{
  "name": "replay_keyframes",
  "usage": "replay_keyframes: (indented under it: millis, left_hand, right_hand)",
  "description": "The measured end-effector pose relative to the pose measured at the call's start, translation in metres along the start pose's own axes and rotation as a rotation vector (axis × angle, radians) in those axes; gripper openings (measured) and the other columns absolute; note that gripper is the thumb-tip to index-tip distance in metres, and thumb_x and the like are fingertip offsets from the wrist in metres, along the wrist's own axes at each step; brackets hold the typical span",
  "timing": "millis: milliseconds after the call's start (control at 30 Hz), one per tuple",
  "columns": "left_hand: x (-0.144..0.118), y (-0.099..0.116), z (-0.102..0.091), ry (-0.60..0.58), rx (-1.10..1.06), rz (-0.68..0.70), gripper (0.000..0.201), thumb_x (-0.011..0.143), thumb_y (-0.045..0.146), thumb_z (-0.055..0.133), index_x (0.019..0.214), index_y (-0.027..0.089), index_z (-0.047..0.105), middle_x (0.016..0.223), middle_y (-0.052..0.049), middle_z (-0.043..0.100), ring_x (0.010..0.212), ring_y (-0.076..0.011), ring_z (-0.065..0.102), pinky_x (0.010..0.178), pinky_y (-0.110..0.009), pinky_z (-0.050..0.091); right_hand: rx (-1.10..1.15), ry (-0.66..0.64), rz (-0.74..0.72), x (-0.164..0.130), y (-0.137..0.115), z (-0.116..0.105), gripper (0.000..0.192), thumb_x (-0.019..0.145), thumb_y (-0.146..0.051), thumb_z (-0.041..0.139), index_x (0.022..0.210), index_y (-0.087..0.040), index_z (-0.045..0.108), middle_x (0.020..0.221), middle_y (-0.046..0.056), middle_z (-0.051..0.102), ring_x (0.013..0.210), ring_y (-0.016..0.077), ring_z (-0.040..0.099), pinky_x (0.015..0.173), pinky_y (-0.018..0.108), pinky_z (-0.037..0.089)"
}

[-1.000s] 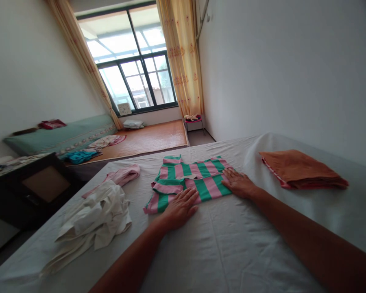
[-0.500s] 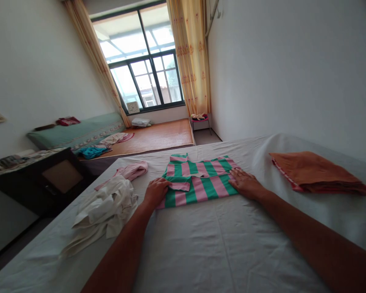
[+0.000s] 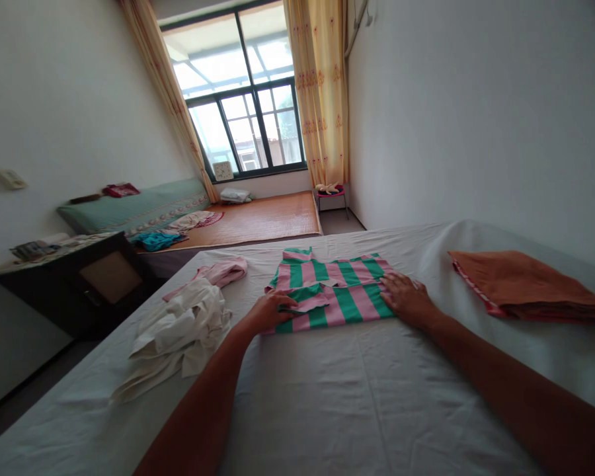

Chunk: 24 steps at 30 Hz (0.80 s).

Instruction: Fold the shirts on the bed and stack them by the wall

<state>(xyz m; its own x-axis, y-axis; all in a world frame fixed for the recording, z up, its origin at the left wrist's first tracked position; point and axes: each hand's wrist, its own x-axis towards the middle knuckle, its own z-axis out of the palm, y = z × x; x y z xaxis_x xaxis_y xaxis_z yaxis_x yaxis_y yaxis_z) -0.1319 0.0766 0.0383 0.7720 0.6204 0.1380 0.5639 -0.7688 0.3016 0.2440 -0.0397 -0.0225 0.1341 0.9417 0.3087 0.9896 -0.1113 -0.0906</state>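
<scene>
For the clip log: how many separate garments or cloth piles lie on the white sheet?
4: the striped shirt under both hands, a pink garment to its left, a crumpled white pile nearer left, and folded orange cloth at right. The piles may hide more.

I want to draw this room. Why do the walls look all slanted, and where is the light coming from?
Head view: the wide lens bends and tilts the walls; daylight pours through the window, glaring white there, while the striped shirt under both hands stays softly lit and sharp.
</scene>
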Motion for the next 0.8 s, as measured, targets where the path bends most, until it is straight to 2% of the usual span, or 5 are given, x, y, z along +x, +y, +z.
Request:
replay_keyframes:
  millis: [133,267,400,700,800]
  left_hand:
    - [0.001,0.004,-0.004,0.045,-0.021,-0.081,0.041,0.091,0.047,0.042,0.085,0.022,0.073,0.092,-0.005,0.069,0.09,-0.0181,0.06,0.086,-0.027,0.044]
    - [0.006,0.021,0.019,0.209,0.025,-0.071,0.044,0.097,0.041,0.028,0.117,0.021,0.062,0.12,-0.007,0.062,0.112,-0.0192,0.054,0.1,-0.031,0.039]
    - [0.005,0.03,0.045,0.074,0.135,0.02,0.051,0.095,0.049,0.032,0.14,0.026,0.041,0.147,-0.005,0.039,0.137,-0.0223,0.03,0.111,-0.041,0.026]
    - [0.003,0.023,0.046,0.001,0.153,-0.033,0.051,0.094,0.053,0.029,0.142,0.035,0.034,0.153,-0.001,0.028,0.142,-0.0227,0.019,0.112,-0.048,0.019]
    - [0.005,0.026,0.045,-0.002,0.144,-0.033,0.051,0.094,0.053,0.032,0.142,0.035,0.035,0.152,-0.001,0.029,0.141,-0.0229,0.02,0.112,-0.049,0.019]
  right_hand:
    - [0.115,0.069,-0.252,-0.001,-0.039,-0.023,0.047,0.094,-0.036,0.03,0.133,-0.019,0.051,0.14,0.008,0.049,0.133,0.0237,0.035,0.11,0.043,0.027]
    - [0.228,-0.087,-0.503,-0.002,-0.099,-0.035,0.051,0.097,-0.045,0.026,0.139,-0.023,0.044,0.143,0.004,0.045,0.135,0.0206,0.034,0.111,0.04,0.026]
    - [0.252,-0.213,-0.565,0.012,-0.127,-0.024,0.06,0.094,-0.055,0.027,0.145,-0.025,0.032,0.151,0.004,0.032,0.139,0.0213,0.026,0.113,0.041,0.021]
    - [0.039,-0.284,-0.059,0.065,-0.004,0.017,0.066,0.093,-0.056,0.02,0.147,-0.019,0.027,0.154,0.005,0.023,0.141,0.0211,0.019,0.115,0.041,0.015]
    - [0.003,-0.264,0.044,0.07,0.018,0.02,0.067,0.093,-0.054,0.021,0.147,-0.015,0.028,0.154,0.007,0.024,0.141,0.0223,0.02,0.113,0.043,0.018]
